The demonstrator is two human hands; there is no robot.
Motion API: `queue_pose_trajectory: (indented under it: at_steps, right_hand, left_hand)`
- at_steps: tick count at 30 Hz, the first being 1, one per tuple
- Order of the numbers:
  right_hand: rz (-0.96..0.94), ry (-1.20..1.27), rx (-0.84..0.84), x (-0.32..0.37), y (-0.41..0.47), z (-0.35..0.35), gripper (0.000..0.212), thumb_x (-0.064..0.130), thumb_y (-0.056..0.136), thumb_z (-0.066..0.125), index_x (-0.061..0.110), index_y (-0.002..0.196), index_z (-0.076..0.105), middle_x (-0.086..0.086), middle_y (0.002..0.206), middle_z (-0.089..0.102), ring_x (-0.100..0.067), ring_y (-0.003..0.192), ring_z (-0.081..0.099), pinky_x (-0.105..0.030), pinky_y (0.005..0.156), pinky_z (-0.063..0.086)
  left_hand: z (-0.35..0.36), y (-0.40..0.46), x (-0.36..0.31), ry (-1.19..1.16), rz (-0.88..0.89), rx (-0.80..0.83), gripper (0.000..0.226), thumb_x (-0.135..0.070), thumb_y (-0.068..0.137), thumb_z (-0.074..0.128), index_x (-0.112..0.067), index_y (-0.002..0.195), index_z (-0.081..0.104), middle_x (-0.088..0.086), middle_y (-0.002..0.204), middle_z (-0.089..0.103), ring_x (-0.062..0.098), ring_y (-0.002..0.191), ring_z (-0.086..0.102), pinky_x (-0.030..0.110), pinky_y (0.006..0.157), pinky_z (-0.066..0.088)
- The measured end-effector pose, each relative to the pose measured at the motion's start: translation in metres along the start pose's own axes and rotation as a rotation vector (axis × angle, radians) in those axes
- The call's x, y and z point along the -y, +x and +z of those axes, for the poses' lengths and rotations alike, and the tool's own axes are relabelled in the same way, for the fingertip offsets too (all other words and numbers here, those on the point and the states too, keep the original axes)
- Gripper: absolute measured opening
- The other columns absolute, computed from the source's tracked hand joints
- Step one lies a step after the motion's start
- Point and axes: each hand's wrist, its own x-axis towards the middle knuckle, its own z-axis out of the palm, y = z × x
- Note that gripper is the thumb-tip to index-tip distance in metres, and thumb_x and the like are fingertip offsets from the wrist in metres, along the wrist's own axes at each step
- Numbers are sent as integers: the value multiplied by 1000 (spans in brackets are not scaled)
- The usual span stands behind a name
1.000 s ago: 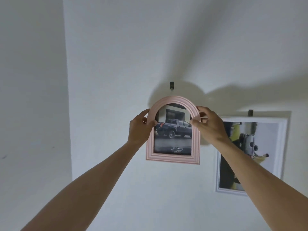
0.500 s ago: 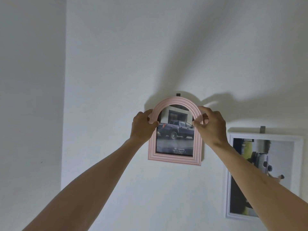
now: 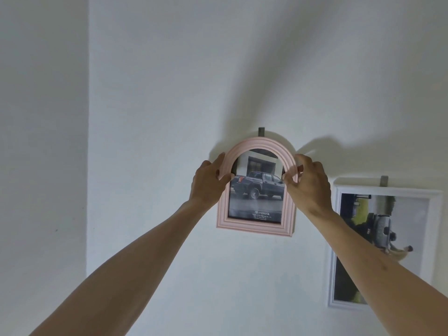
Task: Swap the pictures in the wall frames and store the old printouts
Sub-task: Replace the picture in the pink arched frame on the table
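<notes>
Holding the pink arched frame (image 3: 257, 187) against the wall, its top just under the hook (image 3: 261, 131).
Left hand (image 3: 209, 181) and right hand (image 3: 308, 185) grip opposite shoulders of the arch; long axis upright, hook directly above.

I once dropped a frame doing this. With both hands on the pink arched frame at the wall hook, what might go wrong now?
1. Both hands, left hand and right hand, pinch only the curved top of the pink frame; its bottom hangs free and may swing or slip.
2. The hook sits right at the arch's top, so whether the frame catches it cannot be seen; it could miss.
3. The right forearm crosses the white frame and could knock it.
</notes>
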Motion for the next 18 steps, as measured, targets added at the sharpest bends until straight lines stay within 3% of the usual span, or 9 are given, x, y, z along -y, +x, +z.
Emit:
queue_pose_trajectory:
  at_steps: [3, 13, 18]
  right_hand:
    - [-4, -5, 13, -4, 3, 1, 39, 22, 88, 67, 25, 122, 48, -1, 103, 61, -19, 91, 52, -31, 69, 40]
    - [32, -37, 61, 5, 1, -15, 34, 26, 85, 66, 29, 115, 51, 0, 106, 60, -22, 91, 59, -35, 74, 48]
    - [85, -44, 56, 8, -3, -34, 47, 36, 88, 65, 23, 131, 50, -5, 117, 55, -28, 97, 62, -43, 88, 51]
  left_hand:
    - [3, -1, 2, 3, -14, -12, 64, -44, 90, 63, -27, 147, 39, 5, 95, 56, 20, 86, 55, 31, 82, 46]
    - [-2, -5, -2, -17, -30, 8, 61, -47, 88, 65, -24, 141, 46, 5, 96, 60, 23, 92, 59, 34, 85, 49]
    - [-6, -14, -8, 30, -86, -47, 72, -50, 88, 64, -21, 148, 39, 9, 121, 52, 25, 114, 52, 42, 98, 46]
